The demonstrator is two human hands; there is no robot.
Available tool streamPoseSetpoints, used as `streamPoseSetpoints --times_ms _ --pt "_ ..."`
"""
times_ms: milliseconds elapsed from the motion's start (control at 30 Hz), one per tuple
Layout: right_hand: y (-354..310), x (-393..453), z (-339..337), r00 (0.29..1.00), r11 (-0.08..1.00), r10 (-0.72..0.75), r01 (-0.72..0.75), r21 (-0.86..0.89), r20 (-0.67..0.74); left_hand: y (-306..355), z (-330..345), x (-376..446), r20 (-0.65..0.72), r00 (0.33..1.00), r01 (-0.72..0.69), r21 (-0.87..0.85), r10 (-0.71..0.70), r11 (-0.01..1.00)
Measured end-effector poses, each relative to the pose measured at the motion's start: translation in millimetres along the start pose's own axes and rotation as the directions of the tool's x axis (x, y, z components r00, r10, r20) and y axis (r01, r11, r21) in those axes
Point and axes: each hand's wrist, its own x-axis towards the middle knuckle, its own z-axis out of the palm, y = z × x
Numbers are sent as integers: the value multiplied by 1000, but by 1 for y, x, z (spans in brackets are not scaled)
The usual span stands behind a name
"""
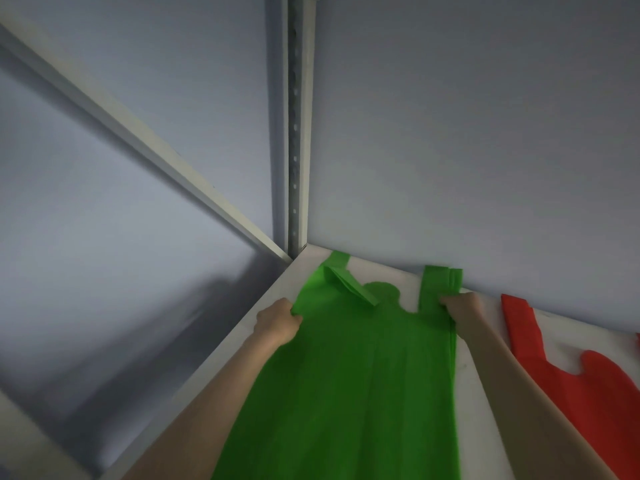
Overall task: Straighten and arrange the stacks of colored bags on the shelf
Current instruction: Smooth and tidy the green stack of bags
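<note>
Head view: both forearms reach forward onto white shelf (485, 393). Left hand (277, 322) at 9 o'clock of green bag stack (349, 393), fingers curled, pinching its left edge. Right hand (462, 308) at 2 o'clock of stack, gripping right edge below right handle. Stack lies flat between hands, handles toward back wall, left handle folded over. Red bag stack (599, 386) lies at 3 o'clock, apart from green.
</note>
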Motion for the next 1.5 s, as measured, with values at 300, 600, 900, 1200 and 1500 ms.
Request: streamPoseSetpoints --times_ms 300,600,900,1200,1500 --pt "10 -31 -23 992 994 17 -4 -106 124 7 -10 7 -41 992 -108 172 117 979" --pt "46 -97 -30 978 902 28 64 -427 208 53 10 32 -119 980 -143 127 158 981" --pt "54 -113 -23 991 901 44 16 -433 127 60 13 27 -277 956 83 -38 -91 996" --pt "54 -136 -25 993 920 32 16 -392 117 47 3 48 97 994 85 -293 -59 952" --pt "55 -147 -24 996 940 50 -21 -341 77 46 -3 43 266 964 113 -326 -24 938"
